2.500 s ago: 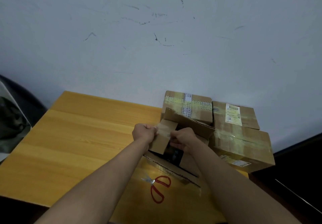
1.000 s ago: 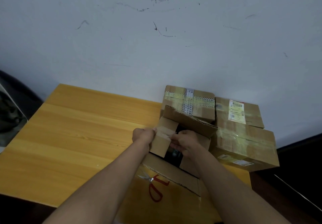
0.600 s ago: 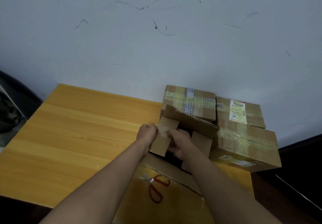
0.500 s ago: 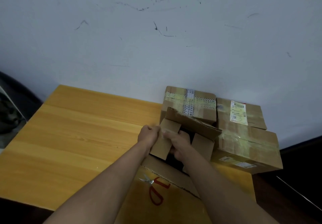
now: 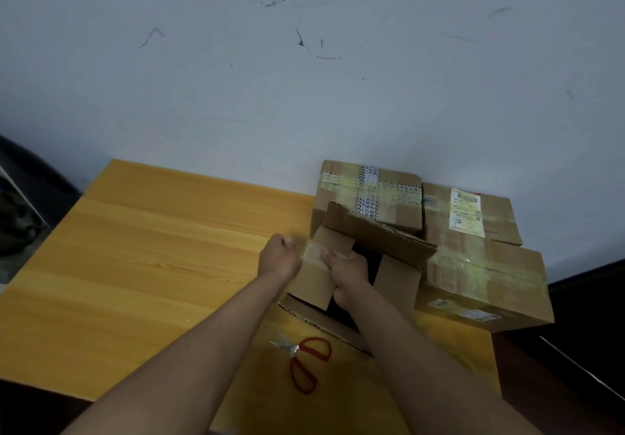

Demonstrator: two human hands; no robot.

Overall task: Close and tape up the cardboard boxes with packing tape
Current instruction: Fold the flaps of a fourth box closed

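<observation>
An open cardboard box [image 5: 395,275] stands on the wooden table [image 5: 152,259], its flaps raised and its inside dark. My left hand [image 5: 279,260] is curled at the outer edge of the box's left flap [image 5: 314,282] and seems to hold it. My right hand [image 5: 345,270] grips the same flap from the inner side, fingers curled over a pale strip of old tape. The far flap [image 5: 375,231] leans up behind my hands. No tape roll shows.
Three taped-shut boxes sit behind and right of the open one: one at the wall [image 5: 368,191], one with white labels [image 5: 470,211], a large one [image 5: 487,282] at the table's right edge. Red-handled scissors [image 5: 304,363] lie near the front.
My right hand slid left from inside the box onto the left flap, meeting the left hand. The box's right flap now stands free. The camera tilted slightly.
</observation>
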